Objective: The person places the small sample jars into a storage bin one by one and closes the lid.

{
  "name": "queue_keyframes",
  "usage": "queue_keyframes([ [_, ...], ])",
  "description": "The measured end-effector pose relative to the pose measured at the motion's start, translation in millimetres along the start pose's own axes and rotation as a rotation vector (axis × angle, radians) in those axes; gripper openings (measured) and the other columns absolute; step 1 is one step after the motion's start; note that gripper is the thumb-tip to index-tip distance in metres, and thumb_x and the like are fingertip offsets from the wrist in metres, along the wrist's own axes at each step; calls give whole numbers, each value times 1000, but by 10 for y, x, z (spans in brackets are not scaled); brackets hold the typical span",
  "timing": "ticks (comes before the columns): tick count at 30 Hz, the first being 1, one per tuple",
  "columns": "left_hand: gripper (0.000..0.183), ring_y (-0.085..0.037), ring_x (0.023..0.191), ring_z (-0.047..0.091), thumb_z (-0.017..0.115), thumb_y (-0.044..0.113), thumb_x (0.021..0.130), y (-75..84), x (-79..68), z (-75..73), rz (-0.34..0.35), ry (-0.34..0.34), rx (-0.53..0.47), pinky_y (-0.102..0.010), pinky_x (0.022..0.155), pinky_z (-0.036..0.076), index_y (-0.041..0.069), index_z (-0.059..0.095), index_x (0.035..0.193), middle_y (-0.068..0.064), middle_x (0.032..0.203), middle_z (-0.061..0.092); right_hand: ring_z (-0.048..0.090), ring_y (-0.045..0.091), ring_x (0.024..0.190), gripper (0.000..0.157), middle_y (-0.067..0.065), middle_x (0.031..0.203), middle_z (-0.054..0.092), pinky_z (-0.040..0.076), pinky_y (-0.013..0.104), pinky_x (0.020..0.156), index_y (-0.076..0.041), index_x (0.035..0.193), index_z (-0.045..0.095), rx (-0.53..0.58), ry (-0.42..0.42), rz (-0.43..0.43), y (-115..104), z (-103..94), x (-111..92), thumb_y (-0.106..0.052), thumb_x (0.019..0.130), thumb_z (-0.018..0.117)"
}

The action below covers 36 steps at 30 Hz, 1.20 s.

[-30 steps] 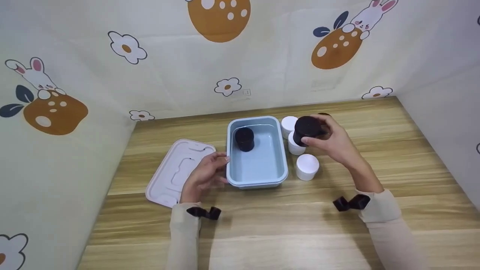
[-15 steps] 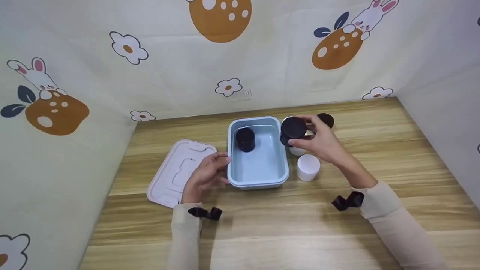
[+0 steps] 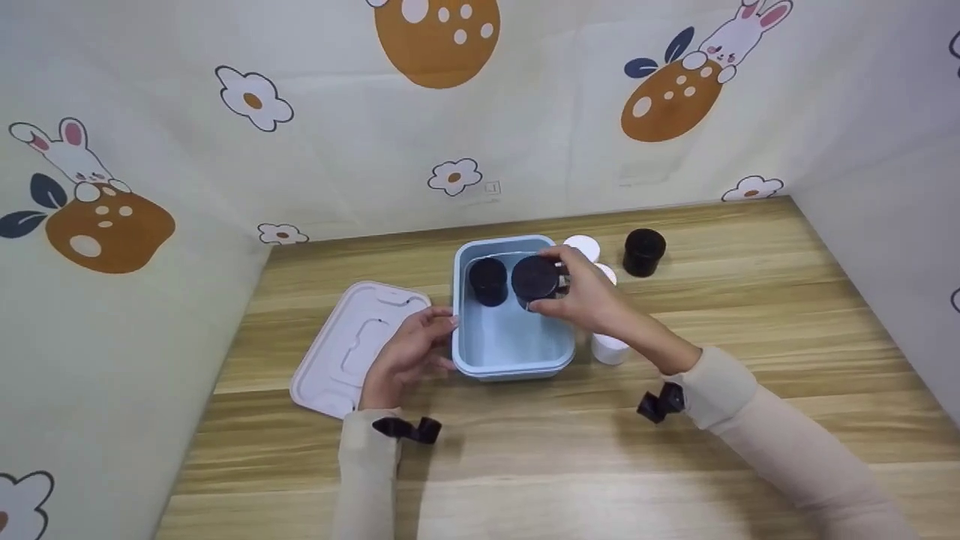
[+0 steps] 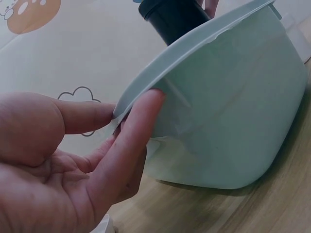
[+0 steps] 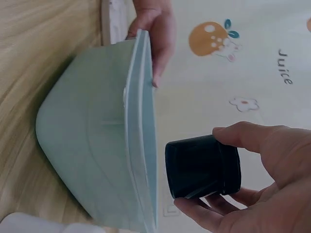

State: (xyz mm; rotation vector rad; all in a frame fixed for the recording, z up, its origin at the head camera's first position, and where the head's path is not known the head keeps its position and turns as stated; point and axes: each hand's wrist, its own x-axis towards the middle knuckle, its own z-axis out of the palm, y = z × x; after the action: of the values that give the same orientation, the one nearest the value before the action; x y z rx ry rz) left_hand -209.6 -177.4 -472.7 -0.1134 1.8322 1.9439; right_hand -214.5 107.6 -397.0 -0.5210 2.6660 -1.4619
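Note:
My right hand (image 3: 585, 294) holds a black lidded jar (image 3: 535, 279) between thumb and fingers, over the light blue plastic bin (image 3: 514, 369). In the right wrist view this jar (image 5: 197, 167) is above the bin's rim, its lid end toward the palm. A second black jar (image 3: 489, 281) stands inside the bin at the far left corner. My left hand (image 3: 409, 349) pinches the bin's left rim; in the left wrist view the thumb is at the rim edge and a finger lies against the outer wall (image 4: 228, 111).
White jars (image 3: 610, 349) stand along the bin's right side, partly hidden by my right hand. Another black jar (image 3: 644, 252) stands behind them to the right. A pale pink lid (image 3: 345, 352) lies left of the bin, partly under my left hand. Patterned cloth walls (image 3: 540, 150) enclose the table.
My right hand has carried the black jar leftward from above the white jars to over the bin. The black jar at the back right is now fully visible. My left hand stays at the rim.

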Motion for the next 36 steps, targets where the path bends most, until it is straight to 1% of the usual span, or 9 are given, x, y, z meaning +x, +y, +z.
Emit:
queue_keyframes([
  [2, 36, -17, 79, 67, 59, 20, 100, -5, -1, -2, -4, 5, 2, -27, 49, 59, 2, 46, 129, -9, 105, 64, 59, 42, 124, 70, 24, 137, 52, 52, 50, 106, 0, 136, 49, -17, -15, 10, -5, 35, 37, -10, 76, 84],
  [6, 34, -18, 76, 67, 59, 21, 101, -11, -6, -5, -15, 13, 7, -27, 47, 58, 3, 48, 128, -9, 103, 64, 59, 43, 123, 70, 23, 135, 54, 51, 51, 106, -1, 136, 50, 25, -58, 44, 27, 86, 124, -9, 76, 85],
  [8, 34, -17, 78, 67, 58, 20, 101, -8, -9, -8, -13, 9, 5, -27, 48, 58, 2, 48, 128, -9, 105, 64, 58, 43, 123, 71, 23, 134, 55, 50, 51, 107, -2, 137, 50, 43, -81, 64, 40, 99, 165, -8, 75, 85],
  [13, 34, -17, 81, 67, 58, 19, 101, -1, -9, -7, -14, 3, -10, -27, 49, 59, 2, 47, 128, -9, 106, 63, 58, 43, 122, 71, 24, 134, 57, 51, 49, 105, -4, 137, 51, 38, -128, 105, 56, 157, 238, -9, 74, 86],
  [16, 34, -17, 79, 67, 58, 19, 101, 2, -7, -5, -6, 1, -14, -27, 48, 58, 2, 47, 128, -9, 104, 64, 59, 42, 120, 72, 25, 132, 58, 51, 48, 104, -1, 136, 51, 10, -140, 108, 54, 221, 269, -9, 74, 86],
  [19, 34, -17, 80, 67, 57, 17, 101, -3, 3, -2, 11, -14, -21, -26, 48, 59, 0, 46, 129, -8, 102, 64, 60, 39, 117, 71, 25, 130, 59, 52, 47, 103, 1, 133, 51, -49, -144, 100, 58, 305, 292, -10, 72, 86],
  [23, 34, -17, 82, 67, 54, 14, 102, -11, 17, -1, 23, -29, -35, -25, 48, 59, -3, 44, 130, -8, 100, 64, 58, 36, 117, 70, 25, 127, 59, 49, 46, 106, 3, 129, 50, -101, -149, 98, 68, 426, 311, -12, 71, 87],
  [28, 35, -17, 80, 67, 55, 15, 102, -12, 14, 1, 21, -26, -39, -25, 48, 59, -3, 44, 130, -8, 99, 64, 57, 37, 117, 71, 27, 126, 58, 48, 47, 109, 6, 127, 48, -102, -165, 97, 87, 539, 332, -10, 70, 87],
  [36, 30, -16, 78, 66, 56, 16, 102, 0, 12, -3, 8, -23, -27, -26, 48, 58, 1, 47, 126, -6, 98, 62, 57, 37, 117, 72, 27, 125, 59, 47, 45, 110, 6, 126, 49, -154, -180, 140, 92, 637, 408, -9, 68, 90],
])
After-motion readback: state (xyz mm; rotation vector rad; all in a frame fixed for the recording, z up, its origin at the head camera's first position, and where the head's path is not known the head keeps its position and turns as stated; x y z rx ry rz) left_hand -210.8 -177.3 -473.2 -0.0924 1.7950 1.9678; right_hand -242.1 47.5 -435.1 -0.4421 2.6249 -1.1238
